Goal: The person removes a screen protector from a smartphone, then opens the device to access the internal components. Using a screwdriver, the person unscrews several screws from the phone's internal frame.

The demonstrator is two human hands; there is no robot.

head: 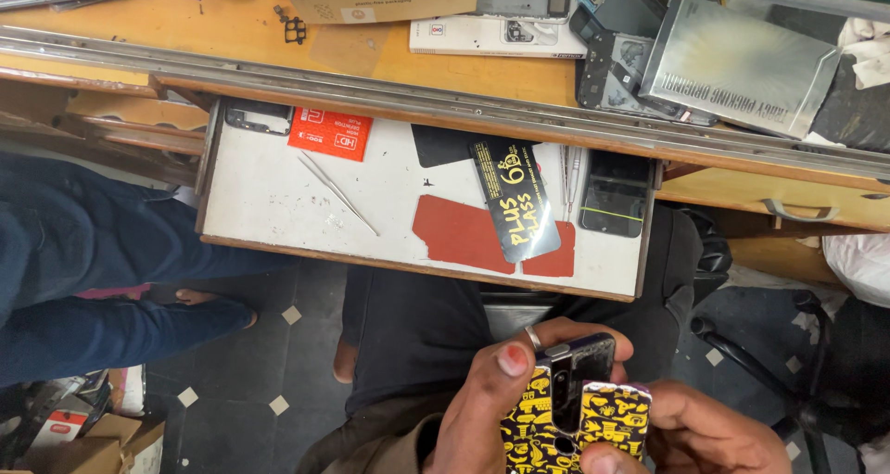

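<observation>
Low in the view, over the person's lap, the left hand (491, 409) and the right hand (714, 432) together hold a phone (579, 381) sitting in a yellow-and-black patterned case (612, 418), the fingers (510, 358) of the left wrapped around its upper edge and the right thumb pressed against the case's lower edge. Above them an open drawer (278, 201) juts from the wooden counter (232, 29). It holds tweezers (336, 192), a red card (329, 133), a black packet (514, 201) and a dark phone (614, 196).

phone repair workshop | phone back frames (619, 66) on bench | tweezers (337, 193) in drawer (269, 205)
</observation>
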